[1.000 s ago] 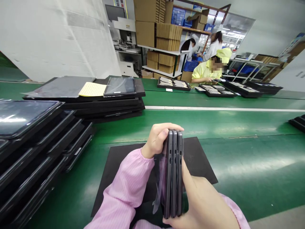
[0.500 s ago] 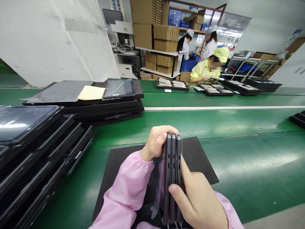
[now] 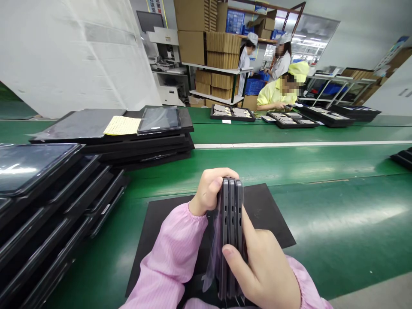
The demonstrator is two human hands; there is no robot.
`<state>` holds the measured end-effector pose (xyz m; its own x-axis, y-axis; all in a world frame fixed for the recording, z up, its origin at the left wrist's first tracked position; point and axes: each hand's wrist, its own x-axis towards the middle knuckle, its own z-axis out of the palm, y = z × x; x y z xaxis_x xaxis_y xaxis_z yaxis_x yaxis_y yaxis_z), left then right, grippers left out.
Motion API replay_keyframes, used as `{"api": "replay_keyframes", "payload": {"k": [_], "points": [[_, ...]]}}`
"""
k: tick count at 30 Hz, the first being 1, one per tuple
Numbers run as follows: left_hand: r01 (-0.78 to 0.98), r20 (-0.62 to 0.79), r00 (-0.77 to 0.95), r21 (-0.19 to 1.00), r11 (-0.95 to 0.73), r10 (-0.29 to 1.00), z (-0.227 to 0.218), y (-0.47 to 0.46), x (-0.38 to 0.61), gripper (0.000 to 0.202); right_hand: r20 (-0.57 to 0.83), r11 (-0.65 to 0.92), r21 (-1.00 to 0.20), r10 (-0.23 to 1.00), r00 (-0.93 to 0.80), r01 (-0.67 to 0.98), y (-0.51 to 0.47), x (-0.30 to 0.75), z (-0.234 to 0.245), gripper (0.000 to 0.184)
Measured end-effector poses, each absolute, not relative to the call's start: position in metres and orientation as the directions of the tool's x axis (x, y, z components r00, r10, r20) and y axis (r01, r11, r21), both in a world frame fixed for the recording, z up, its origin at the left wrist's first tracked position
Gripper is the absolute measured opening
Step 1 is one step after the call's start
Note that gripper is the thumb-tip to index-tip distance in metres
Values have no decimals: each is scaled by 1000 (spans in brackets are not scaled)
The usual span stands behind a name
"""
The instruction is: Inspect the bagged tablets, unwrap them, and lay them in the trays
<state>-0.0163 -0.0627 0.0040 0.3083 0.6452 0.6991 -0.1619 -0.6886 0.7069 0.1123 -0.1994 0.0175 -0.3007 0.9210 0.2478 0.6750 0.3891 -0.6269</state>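
Note:
Three dark grey tablets are held together on edge, their narrow sides with small port openings facing up toward me. My left hand is closed around their far end, its thumb on the left face and its fingers over the top corner. My right hand grips the near part, thumb across the edges and index finger stretched along the right face. Clear film hangs loose from the left side of the tablets. Beneath them a black sheet lies on the green bench.
Stacks of black trays with tablets rise at the left. Behind them, another black stack bears a yellow label sheet and a tablet. Across the green bench, a co-worker in yellow sits behind trays of parts.
Both hands and the tablets have shifted slightly left and up. My grip looks the same.

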Motion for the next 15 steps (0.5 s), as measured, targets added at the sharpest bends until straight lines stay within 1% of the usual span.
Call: {"api": "replay_keyframes", "payload": {"k": [4,6,8,11,15], "points": [[-142,696,299,709,-691,653,4,-62,-16,64,276,425,-667,904,-327,612,-197,116,20,69],[-122,695,299,707,-696,654,4,-63,-16,64,290,402,-678,916,-278,616,-197,116,21,61],[-104,694,303,706,-701,653,4,-64,-15,64,310,377,-661,925,-221,649,-197,114,22,56],[-105,695,315,703,-704,647,5,-66,-15,63,345,390,-613,914,-211,687,-198,112,23,56],[-126,702,319,697,-706,636,6,-67,-14,63,363,420,-601,902,-236,680,-199,110,23,59]]}}
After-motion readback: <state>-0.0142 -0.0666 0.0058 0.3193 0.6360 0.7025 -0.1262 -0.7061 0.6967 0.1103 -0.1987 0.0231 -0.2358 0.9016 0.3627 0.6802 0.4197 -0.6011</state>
